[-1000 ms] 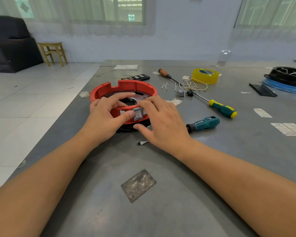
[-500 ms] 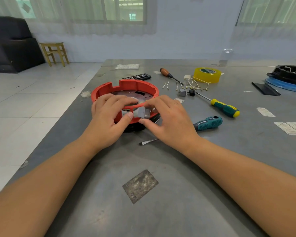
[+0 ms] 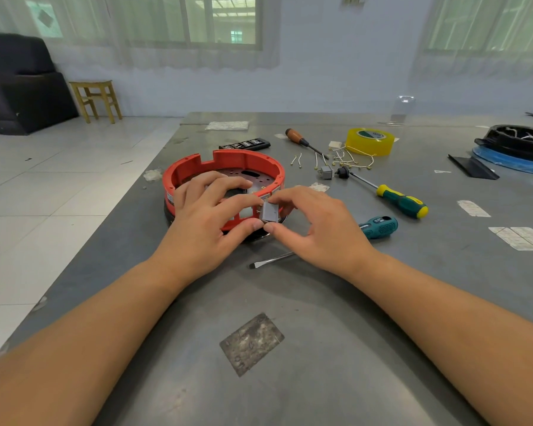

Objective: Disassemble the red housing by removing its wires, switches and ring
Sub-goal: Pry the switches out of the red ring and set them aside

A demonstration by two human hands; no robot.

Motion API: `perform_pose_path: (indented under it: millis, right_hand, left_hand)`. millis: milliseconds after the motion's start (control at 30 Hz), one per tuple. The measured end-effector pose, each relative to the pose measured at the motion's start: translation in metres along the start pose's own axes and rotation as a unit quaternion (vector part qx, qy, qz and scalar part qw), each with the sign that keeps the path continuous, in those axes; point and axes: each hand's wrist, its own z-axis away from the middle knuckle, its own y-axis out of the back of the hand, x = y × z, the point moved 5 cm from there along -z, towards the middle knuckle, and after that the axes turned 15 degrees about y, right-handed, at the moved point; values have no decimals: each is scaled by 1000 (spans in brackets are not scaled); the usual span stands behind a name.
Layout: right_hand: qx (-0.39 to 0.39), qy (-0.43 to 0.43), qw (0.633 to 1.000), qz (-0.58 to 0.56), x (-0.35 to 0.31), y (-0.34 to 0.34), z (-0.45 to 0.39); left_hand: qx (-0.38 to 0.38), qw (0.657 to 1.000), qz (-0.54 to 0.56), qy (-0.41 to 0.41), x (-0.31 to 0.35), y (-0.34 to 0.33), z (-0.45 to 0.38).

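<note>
The round red housing (image 3: 243, 159) sits on the grey table with its near wall facing me. A square hole shows in that wall where the small grey switch (image 3: 270, 212) has come out. My right hand (image 3: 317, 229) pinches the switch between thumb and fingers just in front of the wall. My left hand (image 3: 206, 219) grips the housing's near wall, fingers over the rim and thumb touching the switch's lower edge. Another grey switch (image 3: 326, 172) and several loose wires (image 3: 348, 159) lie to the right.
A teal flat screwdriver (image 3: 377, 228) lies under my right hand. A green-yellow screwdriver (image 3: 402, 204), a wooden-handled one (image 3: 296, 138), a yellow tape roll (image 3: 370, 141) and a black bit case (image 3: 245, 144) lie behind. A black and blue housing (image 3: 517, 146) is far right. The table's left edge drops to the floor.
The grey switch has come out of the red wall, leaving a square hole. My right hand has drawn it slightly toward me and to the right; my left hand keeps its hold.
</note>
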Motion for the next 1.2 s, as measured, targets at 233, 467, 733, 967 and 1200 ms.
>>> perform_pose_path:
  millis: [233, 467, 733, 967, 1200]
  right_hand:
    - [73, -182, 980, -43, 58, 28, -3]
    - [-100, -274, 954, 68, 152, 20, -43]
    - [-287, -245, 900, 217, 211, -31, -66]
    - [-301, -297, 882, 208, 235, -40, -52]
    - [-321, -285, 877, 217, 229, -38, -50]
  left_hand:
    - [0, 995, -69, 67, -8, -13, -8]
    - [11, 993, -86, 81, -17, -19, -12]
    - [28, 993, -77, 90, -25, -21, -14]
    - [23, 993, -69, 97, -24, -22, -15]
    - [12, 993, -60, 97, -22, -21, -15]
